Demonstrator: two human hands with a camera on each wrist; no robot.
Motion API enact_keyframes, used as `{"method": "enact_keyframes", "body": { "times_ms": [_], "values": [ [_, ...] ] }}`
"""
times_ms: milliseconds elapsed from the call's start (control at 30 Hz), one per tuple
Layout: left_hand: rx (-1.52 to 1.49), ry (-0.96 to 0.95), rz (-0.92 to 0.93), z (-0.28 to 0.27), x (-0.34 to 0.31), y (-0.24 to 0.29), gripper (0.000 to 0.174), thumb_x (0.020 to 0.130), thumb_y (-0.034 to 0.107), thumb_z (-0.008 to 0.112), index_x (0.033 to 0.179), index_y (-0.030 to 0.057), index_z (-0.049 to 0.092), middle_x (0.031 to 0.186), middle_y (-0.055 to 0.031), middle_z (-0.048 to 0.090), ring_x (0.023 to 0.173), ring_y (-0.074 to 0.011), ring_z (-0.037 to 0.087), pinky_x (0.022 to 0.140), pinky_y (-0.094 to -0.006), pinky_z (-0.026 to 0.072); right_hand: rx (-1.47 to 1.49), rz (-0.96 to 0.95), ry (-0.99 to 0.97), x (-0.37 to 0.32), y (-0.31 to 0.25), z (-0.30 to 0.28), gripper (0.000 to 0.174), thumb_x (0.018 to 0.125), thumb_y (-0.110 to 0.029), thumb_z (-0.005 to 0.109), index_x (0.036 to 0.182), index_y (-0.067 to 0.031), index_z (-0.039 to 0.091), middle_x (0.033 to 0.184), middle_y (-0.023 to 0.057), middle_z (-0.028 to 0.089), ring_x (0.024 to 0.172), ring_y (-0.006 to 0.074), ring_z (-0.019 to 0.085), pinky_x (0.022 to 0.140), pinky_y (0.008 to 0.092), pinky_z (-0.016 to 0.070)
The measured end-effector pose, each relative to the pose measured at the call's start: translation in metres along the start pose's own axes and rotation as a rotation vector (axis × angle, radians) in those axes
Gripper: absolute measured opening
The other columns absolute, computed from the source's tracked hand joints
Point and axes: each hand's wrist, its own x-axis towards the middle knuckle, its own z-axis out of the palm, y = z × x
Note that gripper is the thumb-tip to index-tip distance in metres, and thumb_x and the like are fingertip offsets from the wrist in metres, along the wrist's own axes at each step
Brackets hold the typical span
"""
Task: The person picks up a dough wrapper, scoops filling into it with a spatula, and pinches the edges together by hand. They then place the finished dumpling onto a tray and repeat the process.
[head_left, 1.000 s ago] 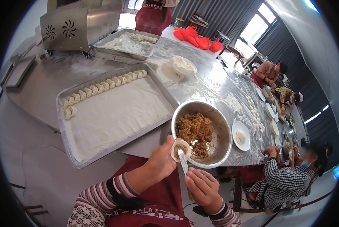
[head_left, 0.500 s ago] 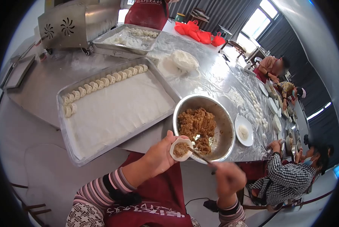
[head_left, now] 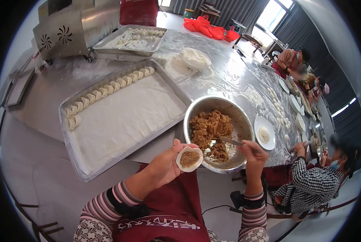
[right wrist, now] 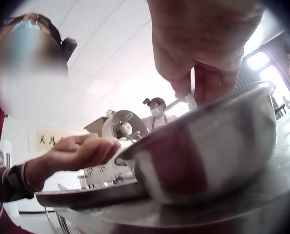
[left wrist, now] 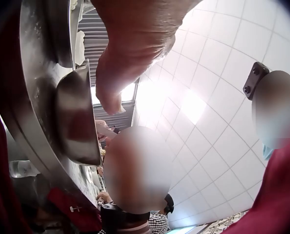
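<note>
My left hand (head_left: pixel 164 163) holds a round dumpling wrapper (head_left: pixel 199 161) in its cupped fingers, palm up, with a flat mound of brown filling (head_left: pixel 189 159) on it. The thumb stands off the wrapper. Just right of it, a steel bowl (head_left: pixel 245 121) holds more brown filling (head_left: pixel 210 127). Over the bowl's near right rim, my right hand (head_left: pixel 253 155) grips a thin metal filling spatula (head_left: pixel 230 140), whose tip is at the filling. In the right wrist view, the right hand (right wrist: pixel 206 44) reaches down over the bowl (right wrist: pixel 208 151), whose wall hides the spatula's tip.
A lined tray (head_left: pixel 124 121) bears a row of folded dumplings (head_left: pixel 104 92) along its far side. Right of the bowl is a white plate (head_left: pixel 270 141) with wrappers. Behind are a flour heap (head_left: pixel 194 58), a smaller tray (head_left: pixel 148 51) and a steel machine (head_left: pixel 67 34). People work at right.
The right hand has drawn the spatula away from the wrapper, moving right and up over the bowl to its filling. The left hand still holds the filled wrapper, tilted slightly differently.
</note>
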Motion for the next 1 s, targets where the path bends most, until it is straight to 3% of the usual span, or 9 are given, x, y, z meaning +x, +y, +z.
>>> {"method": "enact_keyframes", "body": {
  "times_ms": [33, 167, 300, 600, 733, 800, 833, 967, 1000],
  "values": [
    [0.004, -0.001, -0.003, 0.001, -0.001, 0.001, 0.067, 0.098, 0.053, 0.029, 0.130, -0.0042, 0.043, 0.130, -0.0164, 0.052, 0.121, -0.0258, 0.050, 0.105, -0.0379, 0.0385, -0.337, -0.266, -0.127, -0.001, 0.005, 0.000, 0.011, 0.082, 0.001, 0.063, 0.091, 0.0004, 0.068, 0.082, 0.0120, 0.068, 0.073, 0.0224, 0.068, 0.063, 0.0317, 0.0541],
    [-0.017, 0.003, 0.021, 0.008, -0.008, 0.002, 0.068, 0.097, 0.053, 0.030, 0.131, -0.0039, 0.042, 0.130, -0.0181, 0.051, 0.122, -0.0268, 0.050, 0.105, -0.0384, 0.0389, -0.742, -0.407, -0.502, -0.012, 0.006, 0.001, 0.026, 0.071, -0.017, 0.076, 0.093, -0.0047, 0.070, 0.090, 0.0109, 0.069, 0.092, 0.0282, 0.063, 0.090, 0.0441, 0.0444],
    [-0.084, -0.003, 0.013, 0.013, -0.018, 0.001, 0.068, 0.097, 0.054, 0.031, 0.132, -0.0037, 0.040, 0.129, -0.0194, 0.051, 0.121, -0.0283, 0.050, 0.104, -0.0403, 0.0392, -0.823, -0.311, -0.617, -0.021, -0.028, -0.008, 0.042, 0.071, -0.029, 0.076, 0.104, -0.0037, 0.066, 0.109, 0.0131, 0.065, 0.110, 0.0294, 0.056, 0.101, 0.0492, 0.0356],
    [-0.233, -0.115, -0.039, 0.017, -0.036, -0.018, 0.061, 0.100, 0.049, 0.025, 0.130, -0.0012, 0.042, 0.126, -0.0142, 0.052, 0.118, -0.0242, 0.052, 0.100, -0.0401, 0.0427, -0.569, -0.907, -0.352, -0.077, -0.072, 0.060, 0.021, 0.072, -0.013, 0.071, 0.091, -0.0076, 0.063, 0.113, 0.0127, 0.062, 0.114, 0.0303, 0.055, 0.098, 0.0470, 0.0423],
    [-0.209, -0.065, -0.030, 0.020, -0.050, -0.024, 0.048, 0.101, 0.038, 0.037, 0.131, 0.0003, 0.042, 0.125, -0.0119, 0.053, 0.116, -0.0194, 0.052, 0.099, -0.0361, 0.0429, -0.396, -0.777, -0.289, -0.076, -0.074, 0.076, 0.014, 0.067, -0.005, 0.072, 0.078, -0.0052, 0.063, 0.112, 0.0142, 0.063, 0.111, 0.0332, 0.056, 0.093, 0.0449, 0.0458],
    [0.586, 0.017, 0.206, 0.031, -0.065, -0.025, 0.040, 0.097, 0.020, 0.051, 0.131, -0.0002, 0.042, 0.123, -0.0097, 0.054, 0.116, -0.0150, 0.051, 0.099, -0.0311, 0.0416, -0.318, -0.665, -0.275, -0.076, -0.077, 0.084, 0.015, 0.066, -0.003, 0.073, 0.078, -0.0043, 0.063, 0.112, 0.0148, 0.063, 0.111, 0.0341, 0.056, 0.092, 0.0438, 0.0464],
    [0.588, 0.021, 0.201, 0.027, -0.067, -0.030, 0.040, 0.097, 0.020, 0.051, 0.131, -0.0002, 0.042, 0.123, -0.0097, 0.054, 0.116, -0.0150, 0.051, 0.099, -0.0311, 0.0416, -0.244, -0.551, -0.258, -0.076, -0.078, 0.088, 0.017, 0.065, -0.002, 0.073, 0.078, -0.0034, 0.063, 0.112, 0.0154, 0.063, 0.111, 0.0349, 0.056, 0.091, 0.0427, 0.0470],
    [0.790, 0.045, 0.359, 0.012, -0.069, -0.040, 0.045, 0.093, 0.004, 0.053, 0.135, 0.0001, 0.036, 0.119, -0.0100, 0.057, 0.112, -0.0139, 0.054, 0.096, -0.0273, 0.0425, -0.168, -0.420, -0.129, -0.080, -0.081, 0.103, 0.026, 0.066, 0.000, 0.076, 0.088, -0.0017, 0.062, 0.108, 0.0153, 0.063, 0.104, 0.0335, 0.058, 0.086, 0.0392, 0.0486],
    [0.791, 0.065, 0.412, 0.010, -0.069, -0.039, 0.047, 0.093, 0.003, 0.052, 0.137, 0.0004, 0.034, 0.123, -0.0121, 0.056, 0.114, -0.0152, 0.053, 0.098, -0.0277, 0.0422, -0.129, -0.381, -0.050, -0.085, -0.079, 0.103, 0.034, 0.070, -0.002, 0.077, 0.099, -0.0005, 0.059, 0.103, 0.0128, 0.063, 0.095, 0.0245, 0.061, 0.081, 0.0332, 0.0504]
  ]
}}
